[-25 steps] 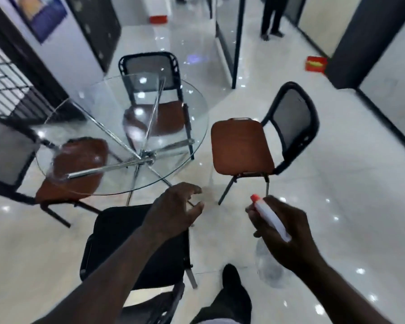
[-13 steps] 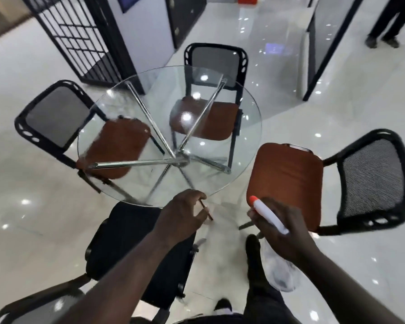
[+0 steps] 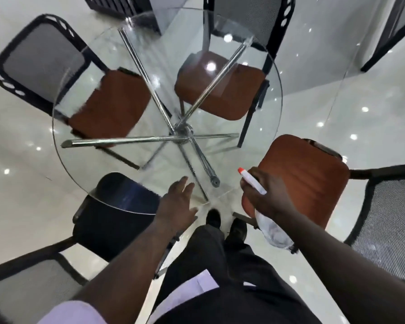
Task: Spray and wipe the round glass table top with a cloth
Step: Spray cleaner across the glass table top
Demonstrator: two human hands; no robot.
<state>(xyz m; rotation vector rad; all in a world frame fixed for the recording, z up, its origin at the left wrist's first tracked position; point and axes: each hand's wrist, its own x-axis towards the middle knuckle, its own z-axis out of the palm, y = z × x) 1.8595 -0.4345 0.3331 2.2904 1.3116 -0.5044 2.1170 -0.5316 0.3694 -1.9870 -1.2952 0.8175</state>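
The round glass table top [image 3: 84, 183] on crossed chrome legs [image 3: 182, 134] fills the middle of the head view, right in front of me. My right hand [image 3: 267, 197] is shut on a clear spray bottle [image 3: 272, 230] with a white head and red nozzle tip [image 3: 241, 170], held over the table's near right edge. My left hand [image 3: 178, 206] is open with fingers spread, empty, at the table's near edge. No cloth is in view.
Four chairs ring the table: brown-seated ones at far left [image 3: 108, 106], far middle [image 3: 220, 90] and right [image 3: 302, 178], and a black-seated one [image 3: 112, 216] at near left, partly under the glass. My shoes [image 3: 225, 220] stand on glossy white floor. A dark partition frame [image 3: 384, 43] stands far right.
I have stepped up to the table, so it now lies directly below me. My left hand has opened and reached to the glass edge. My right hand keeps the bottle.
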